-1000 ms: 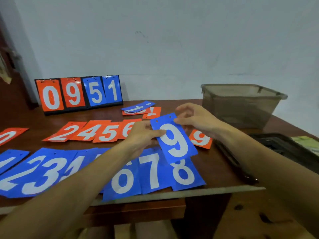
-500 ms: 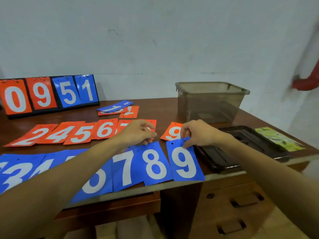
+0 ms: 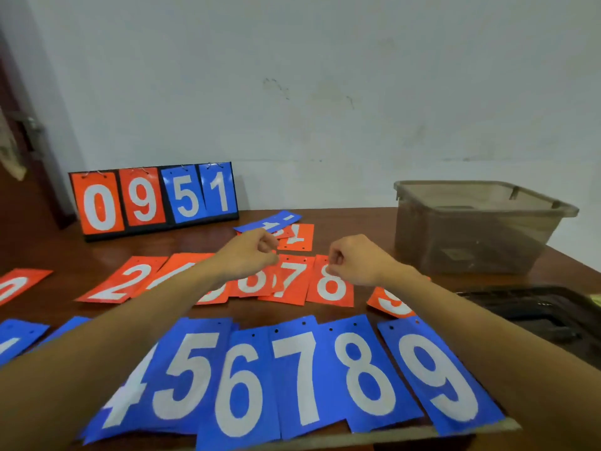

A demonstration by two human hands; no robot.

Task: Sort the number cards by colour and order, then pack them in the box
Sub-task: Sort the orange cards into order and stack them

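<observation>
While left hand (image 3: pixel 247 257) and right hand (image 3: pixel 356 263) hang curled over the orange row (image 3: pixel 330 288) at 12 o'clock — pinching or not, cannot tell — six readable blue cards (image 3: pixel 302 369), 4 to 9, lie at 6; one box (image 3: pixel 471 229) at 2.

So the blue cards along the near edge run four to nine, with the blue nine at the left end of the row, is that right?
Not quite: the blue 9 card sits at the right end of the row, next to the blue 8 card. The head view shows it. The rest holds.
</observation>
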